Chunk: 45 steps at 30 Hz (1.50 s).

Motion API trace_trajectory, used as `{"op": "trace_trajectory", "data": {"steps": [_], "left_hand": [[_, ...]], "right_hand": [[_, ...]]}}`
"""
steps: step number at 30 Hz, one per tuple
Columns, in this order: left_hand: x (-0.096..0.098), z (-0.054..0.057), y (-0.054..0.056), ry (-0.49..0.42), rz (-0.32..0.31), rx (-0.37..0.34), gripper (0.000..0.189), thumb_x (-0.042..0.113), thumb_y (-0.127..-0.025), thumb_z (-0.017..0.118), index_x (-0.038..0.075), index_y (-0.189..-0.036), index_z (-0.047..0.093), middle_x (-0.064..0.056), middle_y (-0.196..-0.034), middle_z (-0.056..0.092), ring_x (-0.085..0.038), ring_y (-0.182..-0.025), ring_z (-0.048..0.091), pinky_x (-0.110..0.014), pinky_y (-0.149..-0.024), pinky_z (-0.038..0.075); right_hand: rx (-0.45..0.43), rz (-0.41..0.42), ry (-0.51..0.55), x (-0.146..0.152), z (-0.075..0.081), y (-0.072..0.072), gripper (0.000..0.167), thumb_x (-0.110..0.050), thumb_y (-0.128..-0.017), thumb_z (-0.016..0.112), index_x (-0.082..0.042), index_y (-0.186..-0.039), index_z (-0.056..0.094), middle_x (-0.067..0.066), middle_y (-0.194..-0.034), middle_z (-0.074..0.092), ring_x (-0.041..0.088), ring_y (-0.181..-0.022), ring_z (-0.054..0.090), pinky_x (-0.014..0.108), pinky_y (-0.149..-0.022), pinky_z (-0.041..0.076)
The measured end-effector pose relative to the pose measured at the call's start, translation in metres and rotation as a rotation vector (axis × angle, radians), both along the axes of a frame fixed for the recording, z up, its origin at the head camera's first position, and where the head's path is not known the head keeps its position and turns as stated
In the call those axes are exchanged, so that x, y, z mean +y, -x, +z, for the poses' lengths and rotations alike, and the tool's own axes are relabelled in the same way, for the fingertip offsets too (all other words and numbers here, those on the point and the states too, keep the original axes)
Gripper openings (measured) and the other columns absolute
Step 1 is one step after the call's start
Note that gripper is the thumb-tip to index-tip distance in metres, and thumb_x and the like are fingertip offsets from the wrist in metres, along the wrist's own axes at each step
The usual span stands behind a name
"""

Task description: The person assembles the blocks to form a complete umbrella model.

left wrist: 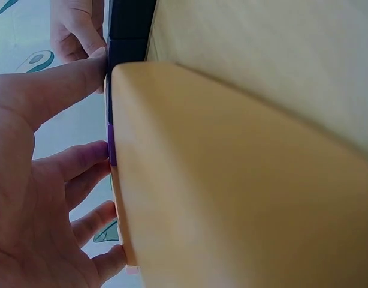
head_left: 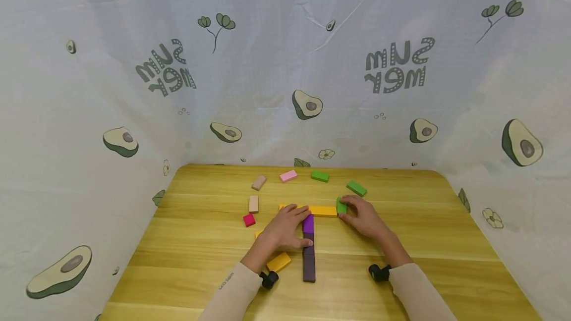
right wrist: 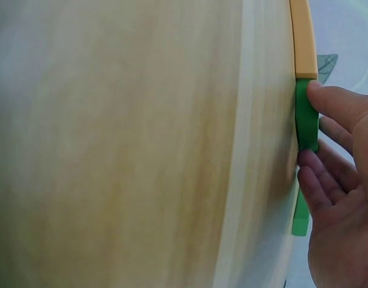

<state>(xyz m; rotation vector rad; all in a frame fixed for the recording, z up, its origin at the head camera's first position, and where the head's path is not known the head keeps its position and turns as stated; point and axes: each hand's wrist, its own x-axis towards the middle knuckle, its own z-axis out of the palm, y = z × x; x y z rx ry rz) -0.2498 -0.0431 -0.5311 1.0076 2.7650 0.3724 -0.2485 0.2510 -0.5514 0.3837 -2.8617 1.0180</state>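
Observation:
My right hand [head_left: 363, 217] pinches a green block [right wrist: 306, 117] between thumb and fingers, at the right end of a row of yellow blocks [head_left: 323, 211]. Below that row, a purple block [head_left: 308, 224] and dark blocks [head_left: 309, 267] form a column on the table, like the stem of a T. Spread over the junction is my left hand [head_left: 283, 227], its fingertips at the yellow row and the purple block and its thumb at a dark block. The left fingers stay extended and cover part of the yellow row.
Farther back on the wooden table [head_left: 200, 261] lie a green block [head_left: 319, 176], another green block [head_left: 357, 188], a pink block [head_left: 288, 176] and two tan blocks [head_left: 254, 204]. A red block [head_left: 249, 220] lies left. Beside my left forearm is a loose yellow block [head_left: 278, 262]. A printed curtain [head_left: 267, 63] encloses the table.

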Motion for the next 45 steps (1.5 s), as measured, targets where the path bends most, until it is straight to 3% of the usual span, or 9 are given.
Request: {"op": "trace_trajectory", "data": {"steps": [15,32,45], "left_hand": [[-0.001,-0.004,-0.002,0.011,-0.009,0.031,0.084,0.061,-0.090,0.068,0.023,-0.160,0.040,0.006,-0.166,0.037,-0.028,-0.155,0.031,-0.048,-0.125,0.032],[-0.007,0.000,-0.013,0.008,-0.031,0.038,0.084,0.061,-0.090,0.067,0.022,-0.160,0.041,0.005,-0.166,0.038,-0.028,-0.155,0.032,-0.048,-0.126,0.031],[-0.006,0.001,-0.012,0.002,-0.038,0.034,0.084,0.060,-0.090,0.068,0.022,-0.160,0.040,0.005,-0.166,0.038,-0.029,-0.155,0.031,-0.048,-0.126,0.031]], "right_hand": [[0.021,0.003,-0.008,-0.001,-0.003,-0.003,0.041,-0.015,-0.096,0.073,-0.002,-0.134,0.064,0.024,-0.146,0.056,0.047,-0.138,0.050,0.062,-0.114,0.040],[0.007,-0.010,-0.005,-0.009,0.000,-0.018,0.042,-0.015,-0.097,0.072,-0.001,-0.135,0.063,0.025,-0.147,0.055,0.048,-0.139,0.048,0.063,-0.115,0.038],[0.014,-0.008,-0.003,-0.009,0.000,-0.020,0.043,-0.018,-0.098,0.072,0.000,-0.136,0.062,0.026,-0.148,0.052,0.049,-0.140,0.046,0.065,-0.116,0.037]]}}
